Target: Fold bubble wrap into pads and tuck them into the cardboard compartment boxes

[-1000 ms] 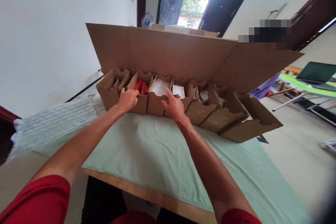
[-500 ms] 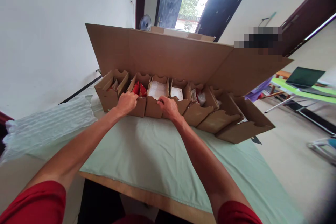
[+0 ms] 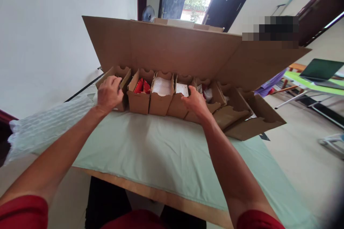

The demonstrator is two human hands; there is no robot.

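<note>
Several open cardboard bins stand side by side across the cloth-covered table. My left hand (image 3: 109, 93) is over the front of the leftmost bin (image 3: 125, 87), its fingers bent and apart; it hides part of that bin. My right hand (image 3: 195, 103) is at the front edges of the fourth bin (image 3: 177, 104) and its neighbour, thumb and fingers apart. Red packets (image 3: 142, 86) sit in the second bin (image 3: 138, 103). White bubble-wrapped material (image 3: 162, 86) fills the third bin (image 3: 159, 105), and a white box (image 3: 182, 89) shows in the fourth.
A tall folded cardboard panel (image 3: 174, 48) stands behind the bins. Bubble wrap (image 3: 51, 123) lies at the table's left end. The rightmost bins (image 3: 255, 125) lean sideways. A green table (image 3: 317, 84) with a laptop (image 3: 321, 71) is at the right, and a person (image 3: 281, 32) is beyond the panel.
My left hand has moved left from the second bin to the leftmost one. My right hand has shifted right from the third bin, its fingers now opened.
</note>
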